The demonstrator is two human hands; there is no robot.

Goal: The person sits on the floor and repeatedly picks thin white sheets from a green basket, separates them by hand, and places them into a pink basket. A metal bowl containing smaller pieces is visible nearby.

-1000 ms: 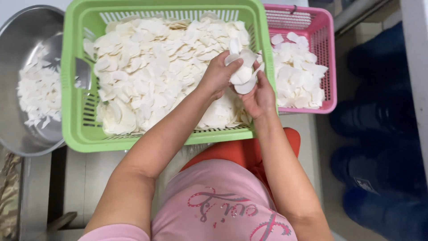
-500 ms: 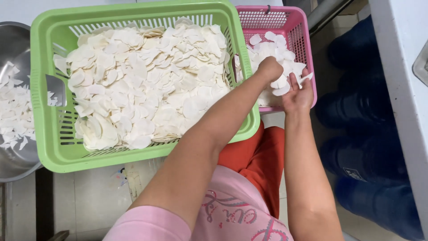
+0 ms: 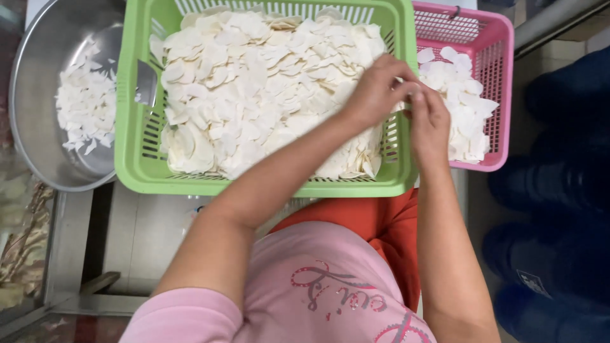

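Observation:
A green slotted basket (image 3: pixel 136 162) holds a heap of thin white slices (image 3: pixel 254 89). To its right stands a pink basket (image 3: pixel 499 76) with a smaller pile of white slices (image 3: pixel 457 108). My left hand (image 3: pixel 375 92) lies over the slices at the green basket's right side, fingers curled. My right hand (image 3: pixel 429 124) is over the green basket's right rim, its fingertips touching those of the left hand. Whether either hand grips a slice is hidden by the fingers.
A large metal bowl (image 3: pixel 38 95) with more white slices (image 3: pixel 86 108) sits at the left, against the green basket. Dark blue containers (image 3: pixel 559 184) stand on the floor at the right. My pink shirt and orange trousers fill the lower middle.
Both hands carried white slices from the green basket over to the pink basket, then came back left to the green basket's right rim. The view shifted sideways as well.

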